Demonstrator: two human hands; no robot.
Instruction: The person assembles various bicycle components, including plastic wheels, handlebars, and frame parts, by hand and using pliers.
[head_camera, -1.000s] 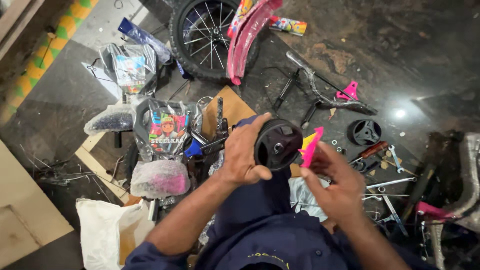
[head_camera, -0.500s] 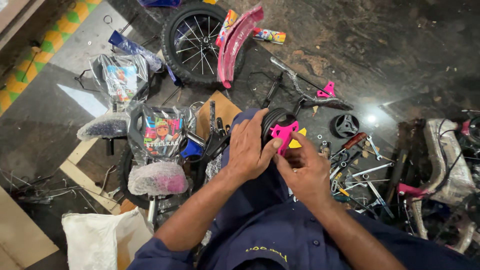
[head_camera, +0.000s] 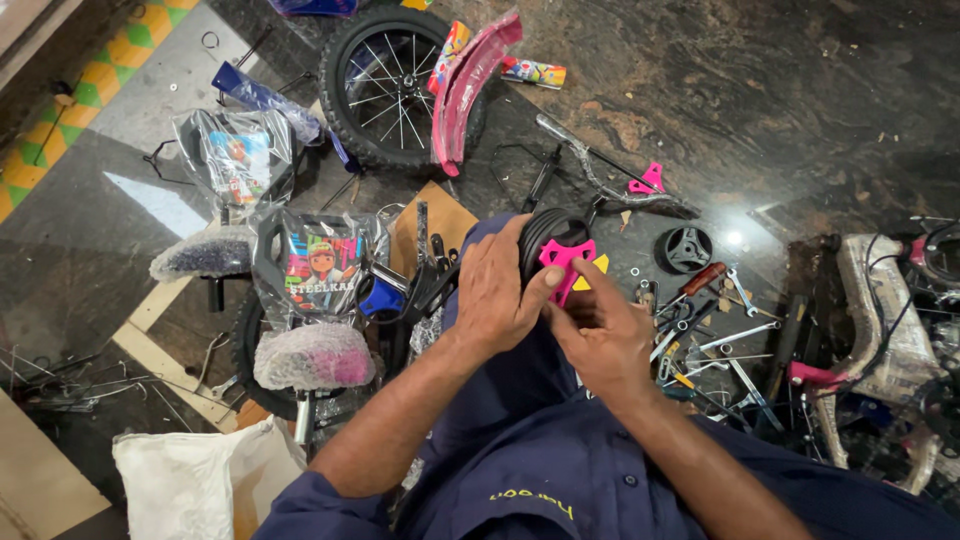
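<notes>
Two hands meet at the middle of the frame over a small black wheel (head_camera: 548, 232), held up above the person's lap. The left hand (head_camera: 497, 290) is wrapped around the wheel's near side, thumb pressed on a pink hub cover (head_camera: 562, 262) that sits on the wheel's face. The right hand (head_camera: 600, 335) pinches the cover's lower edge, fingers curled, next to a little yellow piece (head_camera: 595, 270). By the look of it the cover is lined up on the hub but whether it is fully seated I cannot tell; a second black hub disc (head_camera: 687, 248) lies bare on the floor to the right. Plenty more lies unassembled: a spoked wheel (head_camera: 385, 85) and a pink mudguard (head_camera: 470, 85) at the top, wrapped saddles (head_camera: 312, 355) at left, a handlebar (head_camera: 600, 180) above the hands. Room is tight. Spanners and loose tools (head_camera: 715, 345) crowd the floor right of the right wrist, and a bagged frame (head_camera: 880, 330) fills the right edge. Open dark floor shows only toward the upper right.
</notes>
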